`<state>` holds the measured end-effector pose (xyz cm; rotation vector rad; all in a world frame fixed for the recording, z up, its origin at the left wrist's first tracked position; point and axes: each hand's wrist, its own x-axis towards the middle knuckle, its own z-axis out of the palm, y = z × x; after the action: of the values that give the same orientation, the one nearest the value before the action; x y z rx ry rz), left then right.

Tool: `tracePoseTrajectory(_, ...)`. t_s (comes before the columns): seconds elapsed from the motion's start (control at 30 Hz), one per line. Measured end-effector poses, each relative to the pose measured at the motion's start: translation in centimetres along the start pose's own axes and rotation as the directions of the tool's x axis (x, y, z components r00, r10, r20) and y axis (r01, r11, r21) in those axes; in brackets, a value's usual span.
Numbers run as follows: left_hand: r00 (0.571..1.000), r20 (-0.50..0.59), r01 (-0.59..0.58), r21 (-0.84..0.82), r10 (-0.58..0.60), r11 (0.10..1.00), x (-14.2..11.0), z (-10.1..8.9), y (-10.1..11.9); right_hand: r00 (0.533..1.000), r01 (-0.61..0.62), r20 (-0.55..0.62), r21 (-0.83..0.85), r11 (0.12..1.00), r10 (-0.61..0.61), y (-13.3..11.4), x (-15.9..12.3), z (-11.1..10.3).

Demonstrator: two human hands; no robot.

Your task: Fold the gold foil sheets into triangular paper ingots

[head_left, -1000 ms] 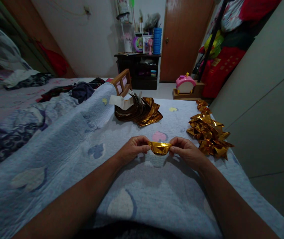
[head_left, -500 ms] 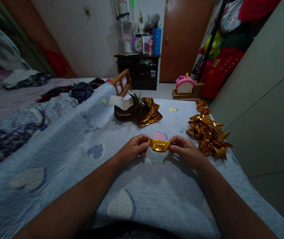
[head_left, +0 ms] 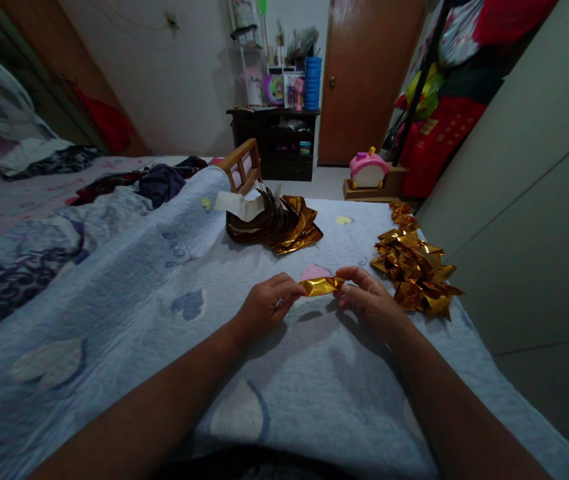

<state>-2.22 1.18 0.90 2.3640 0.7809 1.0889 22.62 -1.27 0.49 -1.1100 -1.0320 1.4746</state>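
Observation:
A folded piece of gold foil paper [head_left: 321, 287], long and narrow, is held between my two hands just above the quilt. The thumb and fingers of my left hand [head_left: 269, 303] pinch its left end. At the right end, my right hand [head_left: 372, 303] has its thumb below and its index finger stretched out above, with the foil tip between them. Farther back lies a fanned stack of gold foil sheets [head_left: 279, 223], with white backing showing on some. To the right sits a heap of folded gold foil pieces [head_left: 412, 267].
A blue quilt [head_left: 264, 360] with heart patterns covers the surface and rises in a ridge on the left. Clothes [head_left: 162, 183] lie beyond that ridge. A pale cabinet side [head_left: 529, 233] borders the right edge. A pink toy [head_left: 368, 169] stands behind.
The foil piece has turned so that it looks thinner and has risen slightly. My left hand has rolled over, and the fingers of my right hand have loosened a little.

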Motion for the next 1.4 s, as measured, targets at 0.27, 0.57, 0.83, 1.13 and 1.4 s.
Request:
tracePoseTrajectory(0.27,0.984,-0.03,-0.165,0.196,0.174,0.967,-0.2,0.4,-0.4,0.998,0.024,-0.06,-0.044,0.999,-0.027,-0.3,0.2,0.3)
tracePoseTrajectory(0.57,0.998,-0.051,0.027,0.047,-0.025,0.999,-0.6,1.0,-0.5,0.991,0.041,-0.122,-0.16,0.986,-0.061,0.0,0.2,0.2)
tracePoseTrajectory(0.83,0.968,0.051,0.25,-0.053,-0.248,0.967,-0.7,1.0,-0.3,0.969,0.018,-0.247,0.046,0.999,-0.006,-1.0,0.2,0.5)
tracePoseTrajectory(1.13,0.948,0.171,0.282,-0.064,-0.267,0.957,-0.7,1.0,-0.2,0.924,0.114,-0.378,0.408,0.906,0.054,-1.7,0.5,-0.7)
tracePoseTrajectory(1.4,0.939,0.222,0.278,-0.044,-0.262,0.96,-0.8,0.9,-0.4,0.89,0.22,-0.454,0.486,0.846,0.03,-1.3,1.5,-2.5)
